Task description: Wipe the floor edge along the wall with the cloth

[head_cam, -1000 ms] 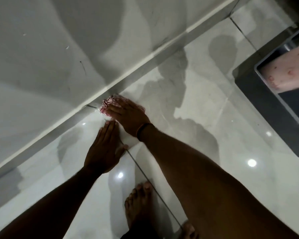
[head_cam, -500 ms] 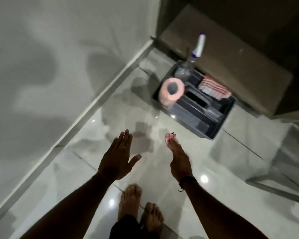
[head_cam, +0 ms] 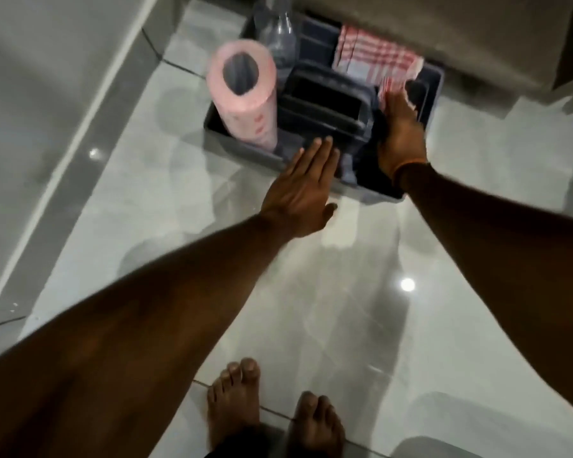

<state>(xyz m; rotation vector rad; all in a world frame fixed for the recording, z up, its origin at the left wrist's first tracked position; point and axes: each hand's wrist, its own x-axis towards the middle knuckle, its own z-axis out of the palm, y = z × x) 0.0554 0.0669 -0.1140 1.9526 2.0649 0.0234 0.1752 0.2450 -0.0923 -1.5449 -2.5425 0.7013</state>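
My right hand (head_cam: pixel 400 133) reaches into the right end of a dark grey caddy (head_cam: pixel 434 90) and holds a red-and-white checked cloth (head_cam: pixel 389 85) at its fingertips. Several folded checked cloths (head_cam: pixel 374 57) lie stacked in the caddy's far right compartment, just beyond the held one. My left hand (head_cam: pixel 303 190) hovers flat and open over the caddy's near edge, fingers together, holding nothing. The floor edge and skirting (head_cam: pixel 90 127) run diagonally along the wall at the left.
A pink paper roll (head_cam: pixel 244 94) stands in the caddy's left end, with a clear plastic bottle (head_cam: pixel 280 34) behind it. A brown cabinet (head_cam: pixel 444 38) rises behind the caddy. My bare feet (head_cam: pixel 268 408) stand on the glossy tiled floor.
The view swung from the skirting to the caddy. My right hand lifted the cloth off the floor edge and carried it into the caddy; my left hand came off the floor and moved forward.
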